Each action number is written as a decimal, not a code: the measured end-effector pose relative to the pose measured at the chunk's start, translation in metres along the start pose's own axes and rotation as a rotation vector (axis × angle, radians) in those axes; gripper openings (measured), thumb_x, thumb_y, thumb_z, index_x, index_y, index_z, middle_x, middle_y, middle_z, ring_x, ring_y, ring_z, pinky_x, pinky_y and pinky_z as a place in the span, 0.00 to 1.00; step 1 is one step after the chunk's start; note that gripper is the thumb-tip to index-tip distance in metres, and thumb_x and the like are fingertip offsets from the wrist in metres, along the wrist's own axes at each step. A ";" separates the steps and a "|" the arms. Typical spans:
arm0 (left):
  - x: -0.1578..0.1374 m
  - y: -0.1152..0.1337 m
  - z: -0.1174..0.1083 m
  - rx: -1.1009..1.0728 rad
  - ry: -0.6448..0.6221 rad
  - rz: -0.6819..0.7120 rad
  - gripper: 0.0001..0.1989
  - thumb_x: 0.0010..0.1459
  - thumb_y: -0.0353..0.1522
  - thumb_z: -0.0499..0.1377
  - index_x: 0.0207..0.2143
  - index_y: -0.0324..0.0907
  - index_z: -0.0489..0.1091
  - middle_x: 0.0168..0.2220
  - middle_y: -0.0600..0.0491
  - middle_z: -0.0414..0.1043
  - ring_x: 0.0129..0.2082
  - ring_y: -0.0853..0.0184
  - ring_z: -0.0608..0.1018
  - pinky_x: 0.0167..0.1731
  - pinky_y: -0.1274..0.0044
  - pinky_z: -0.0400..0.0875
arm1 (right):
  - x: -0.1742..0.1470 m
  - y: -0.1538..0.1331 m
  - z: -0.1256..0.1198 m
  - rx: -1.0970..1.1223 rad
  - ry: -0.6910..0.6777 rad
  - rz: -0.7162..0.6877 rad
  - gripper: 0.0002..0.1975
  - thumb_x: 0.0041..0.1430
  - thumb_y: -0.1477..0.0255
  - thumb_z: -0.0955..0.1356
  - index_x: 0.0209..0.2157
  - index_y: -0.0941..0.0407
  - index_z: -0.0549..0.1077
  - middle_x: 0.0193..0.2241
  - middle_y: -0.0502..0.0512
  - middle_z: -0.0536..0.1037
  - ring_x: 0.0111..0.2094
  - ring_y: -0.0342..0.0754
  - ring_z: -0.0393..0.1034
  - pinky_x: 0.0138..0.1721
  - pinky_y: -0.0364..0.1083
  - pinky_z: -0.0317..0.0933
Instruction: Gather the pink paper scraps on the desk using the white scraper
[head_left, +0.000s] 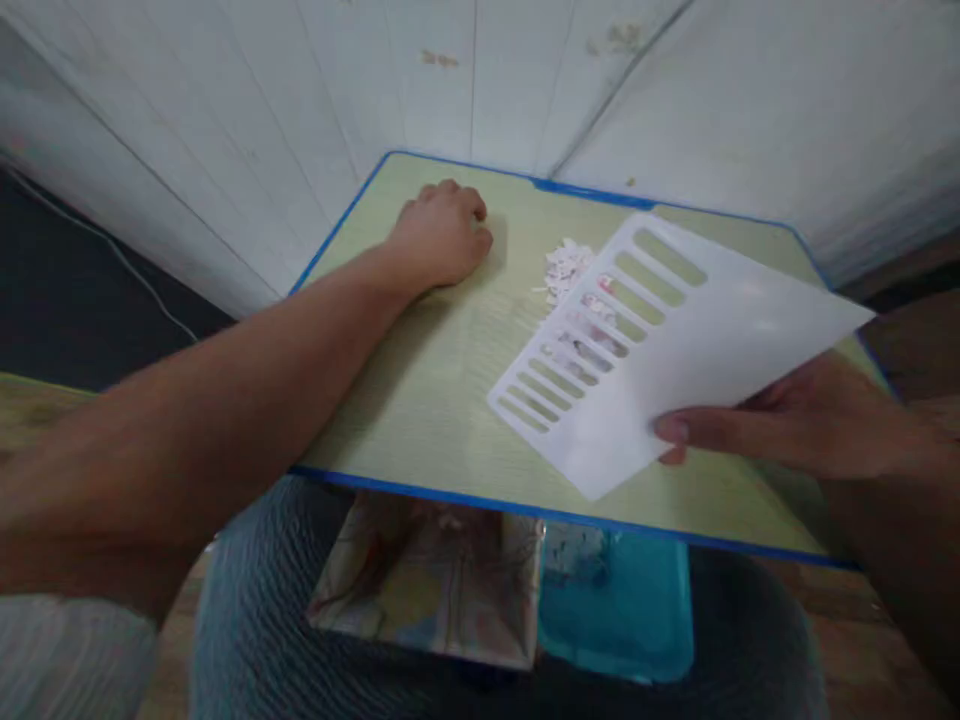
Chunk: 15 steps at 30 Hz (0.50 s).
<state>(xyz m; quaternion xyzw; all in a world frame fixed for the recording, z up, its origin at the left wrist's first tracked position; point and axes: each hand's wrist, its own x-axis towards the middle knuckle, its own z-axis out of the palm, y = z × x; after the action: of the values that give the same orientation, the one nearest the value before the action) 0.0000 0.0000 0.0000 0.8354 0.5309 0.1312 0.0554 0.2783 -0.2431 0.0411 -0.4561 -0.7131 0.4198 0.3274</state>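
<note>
My right hand point(810, 420) pinches a thin white slotted plastic sheet point(705, 350) by its near edge, with the thumb on top. The sheet is tilted above the tabletop point(450, 400), a row of long slots along its left side. Behind and through the slots show small white and reddish scraps point(568, 268), heaped on the table; the sheet partly hides them. Away to the left, my left hand point(442, 235) rests on the tabletop with its fingers curled in. Whatever may be inside those fingers is hidden.
The small pale table has a blue edge point(450, 494) and stands against a white panelled wall point(510, 90). Below its front edge, over my lap, are a patterned open box or bag point(427, 600) and a blue plastic tray point(615, 620) with whitish contents.
</note>
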 end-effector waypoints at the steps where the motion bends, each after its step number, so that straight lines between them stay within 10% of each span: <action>1: 0.001 -0.001 0.001 -0.007 0.006 -0.002 0.28 0.80 0.35 0.58 0.75 0.40 0.82 0.77 0.37 0.80 0.78 0.45 0.78 0.79 0.53 0.75 | 0.002 0.001 -0.001 -0.008 0.015 -0.008 0.15 0.70 0.63 0.89 0.31 0.51 0.90 0.28 0.54 0.90 0.26 0.53 0.87 0.30 0.46 0.81; 15: 0.002 -0.003 0.002 -0.069 0.025 0.012 0.23 0.81 0.33 0.62 0.71 0.39 0.84 0.75 0.36 0.81 0.75 0.44 0.78 0.80 0.50 0.72 | 0.008 0.008 -0.015 0.006 0.065 0.011 0.21 0.69 0.56 0.89 0.31 0.54 0.89 0.26 0.57 0.88 0.26 0.53 0.84 0.32 0.48 0.84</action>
<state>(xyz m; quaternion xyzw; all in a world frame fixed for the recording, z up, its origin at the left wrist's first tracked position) -0.0013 0.0035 -0.0025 0.8343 0.5219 0.1602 0.0767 0.2905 -0.2292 0.0415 -0.4725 -0.6984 0.4086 0.3493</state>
